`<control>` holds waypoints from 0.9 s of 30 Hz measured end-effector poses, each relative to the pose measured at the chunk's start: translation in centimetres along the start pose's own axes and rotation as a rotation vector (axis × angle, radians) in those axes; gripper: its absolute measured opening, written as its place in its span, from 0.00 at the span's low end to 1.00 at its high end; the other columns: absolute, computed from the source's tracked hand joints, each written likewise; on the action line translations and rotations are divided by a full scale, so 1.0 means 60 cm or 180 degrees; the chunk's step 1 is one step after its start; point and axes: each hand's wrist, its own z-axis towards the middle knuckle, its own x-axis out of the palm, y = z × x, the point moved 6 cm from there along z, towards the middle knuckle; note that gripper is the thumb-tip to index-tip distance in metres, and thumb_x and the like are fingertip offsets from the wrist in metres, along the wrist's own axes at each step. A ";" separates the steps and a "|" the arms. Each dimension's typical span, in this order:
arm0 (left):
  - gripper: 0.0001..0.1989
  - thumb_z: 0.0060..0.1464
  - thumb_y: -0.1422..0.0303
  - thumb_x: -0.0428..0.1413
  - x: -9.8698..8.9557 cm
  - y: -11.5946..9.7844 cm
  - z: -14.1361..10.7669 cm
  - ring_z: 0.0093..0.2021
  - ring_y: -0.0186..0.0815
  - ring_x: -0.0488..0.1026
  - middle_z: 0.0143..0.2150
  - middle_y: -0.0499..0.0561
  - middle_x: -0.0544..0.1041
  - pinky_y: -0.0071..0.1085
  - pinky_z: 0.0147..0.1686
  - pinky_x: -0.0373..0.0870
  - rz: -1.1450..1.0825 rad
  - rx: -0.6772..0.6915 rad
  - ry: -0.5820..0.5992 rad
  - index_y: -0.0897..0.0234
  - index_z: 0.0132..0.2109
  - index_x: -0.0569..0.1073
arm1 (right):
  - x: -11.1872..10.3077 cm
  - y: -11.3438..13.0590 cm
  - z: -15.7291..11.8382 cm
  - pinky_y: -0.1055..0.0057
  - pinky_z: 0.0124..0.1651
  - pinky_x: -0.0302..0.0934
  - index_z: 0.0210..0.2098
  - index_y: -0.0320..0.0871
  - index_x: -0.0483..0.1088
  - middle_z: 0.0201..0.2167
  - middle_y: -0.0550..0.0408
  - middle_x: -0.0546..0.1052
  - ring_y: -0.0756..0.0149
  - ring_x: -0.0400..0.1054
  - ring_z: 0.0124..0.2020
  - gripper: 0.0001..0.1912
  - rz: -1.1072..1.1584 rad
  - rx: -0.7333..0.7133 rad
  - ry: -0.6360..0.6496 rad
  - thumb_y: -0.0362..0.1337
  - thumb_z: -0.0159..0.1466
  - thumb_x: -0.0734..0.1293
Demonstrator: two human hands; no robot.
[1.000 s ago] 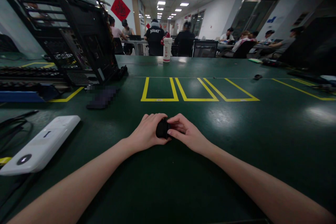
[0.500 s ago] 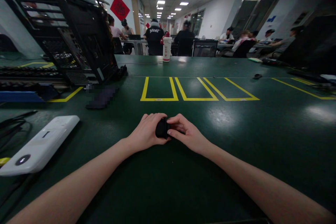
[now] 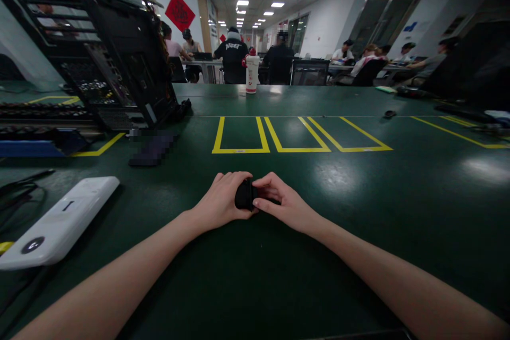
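Low over the green table (image 3: 263,271), in the middle of the head view, is a small black object (image 3: 243,196) with a rounded body and a thin upright edge on its right side. What kind of thing it is cannot be made out. My left hand (image 3: 218,199) wraps round it from the left, fingers over the top and thumb below. From the right, the thumb and fingertips of my right hand (image 3: 286,202) close on its right edge. The fingers of both hands hide parts of the object.
Yellow tape outlines (image 3: 241,151) mark the table beyond my hands. At left lie a white handheld device (image 3: 66,218), black cables (image 3: 19,191) and a dark flat item (image 3: 153,149). An open computer case (image 3: 135,58) stands behind them. A white bottle (image 3: 251,74) stands farther back; people sit beyond.
The view has shifted very slightly. Both hands keep the same hold on the black object, with hardly any visible movement.
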 end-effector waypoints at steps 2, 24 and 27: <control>0.28 0.43 0.61 0.59 0.000 0.000 0.000 0.44 0.42 0.66 0.45 0.52 0.68 0.38 0.42 0.58 -0.0005 -0.0009 -0.0020 0.60 0.51 0.57 | 0.000 -0.001 0.002 0.61 0.50 0.63 0.41 0.46 0.60 0.42 0.55 0.68 0.67 0.66 0.46 0.11 0.0004 0.0042 -0.0038 0.33 0.58 0.63; 0.27 0.44 0.61 0.58 -0.002 -0.005 0.002 0.44 0.43 0.66 0.45 0.52 0.68 0.38 0.41 0.58 -0.0027 0.0008 0.0042 0.60 0.50 0.58 | -0.001 -0.005 0.006 0.60 0.51 0.62 0.45 0.46 0.59 0.44 0.54 0.67 0.65 0.65 0.47 0.16 -0.0096 0.0087 -0.0130 0.33 0.57 0.64; 0.27 0.44 0.61 0.58 -0.006 -0.006 0.001 0.44 0.43 0.66 0.46 0.53 0.68 0.39 0.42 0.59 -0.0026 0.0003 0.0082 0.60 0.51 0.58 | -0.001 -0.003 0.003 0.60 0.52 0.61 0.46 0.45 0.59 0.45 0.53 0.67 0.65 0.65 0.47 0.17 -0.0161 0.0134 -0.0034 0.33 0.58 0.63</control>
